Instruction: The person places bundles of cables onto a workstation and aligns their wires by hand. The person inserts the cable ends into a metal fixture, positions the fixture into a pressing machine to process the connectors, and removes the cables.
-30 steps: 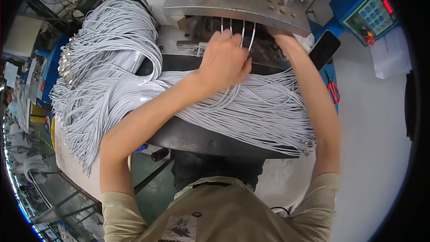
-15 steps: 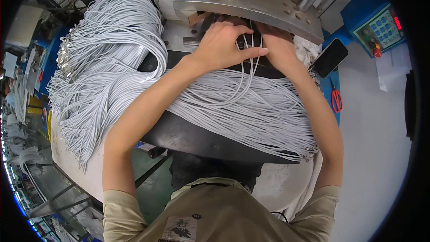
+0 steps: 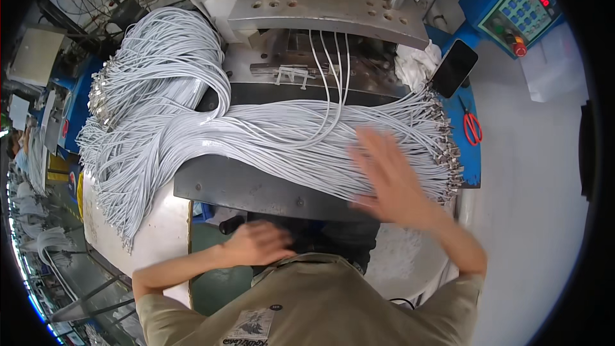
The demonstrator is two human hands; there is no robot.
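My right hand (image 3: 387,182) is over the right part of a wide bundle of light grey cables (image 3: 269,134), its fingers spread and somewhat blurred, with nothing in it. My left hand (image 3: 257,243) is low in front of my waist, below the edge of the black work surface (image 3: 256,189); motion smears its fingers. From the bundle, a few single cables (image 3: 334,74) rise and run in under the thick metal plate (image 3: 327,16) of a press. A small pale, comb-like plastic piece (image 3: 293,75) lies on the metal fixture to the left of those cables.
Metal terminals (image 3: 448,147) tip the bundle's right end. A phone (image 3: 455,69), a white cloth (image 3: 416,65) and red-handled scissors (image 3: 472,128) are at the right. Beyond stands a blue control box (image 3: 525,9) with keypad. A looped cable heap (image 3: 166,57) sits at the far left.
Both hands have come out from under the press plate: the left down to my waist, the right back over the cables. The few single cables stay in the press. The view has shifted.
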